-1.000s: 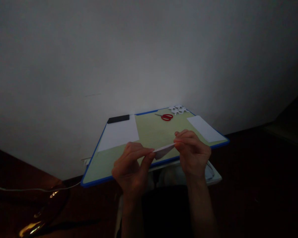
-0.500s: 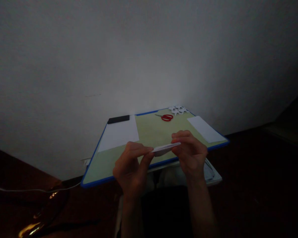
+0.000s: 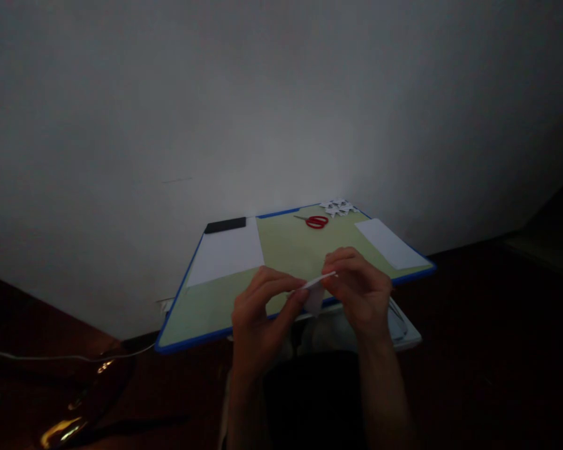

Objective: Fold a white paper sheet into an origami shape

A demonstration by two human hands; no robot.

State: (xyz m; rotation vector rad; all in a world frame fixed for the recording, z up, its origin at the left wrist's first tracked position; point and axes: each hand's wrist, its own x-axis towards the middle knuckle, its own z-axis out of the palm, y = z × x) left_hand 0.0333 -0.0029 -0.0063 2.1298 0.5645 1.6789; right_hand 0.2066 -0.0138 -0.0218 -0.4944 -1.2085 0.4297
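A small folded piece of white paper (image 3: pixel 315 296) is held up between both hands, over the near edge of the table. My left hand (image 3: pixel 265 312) pinches its left end between thumb and fingers. At the other end, my right hand (image 3: pixel 359 287) grips the paper between thumb and forefinger. One flap of the paper hangs down below the pinched edge. Its exact folds are too dim and small to make out.
A blue-edged, pale green table (image 3: pixel 288 240) stands against the wall. On it lie red-handled scissors (image 3: pixel 316 222), several small folded white paper pieces (image 3: pixel 338 207), a white sheet (image 3: pixel 228 253) under a black flat object (image 3: pixel 225 225), and more white paper (image 3: pixel 394 244) at right.
My left hand has moved right, nearer my right hand. The folded paper has turned, and a flap now hangs downward from it.
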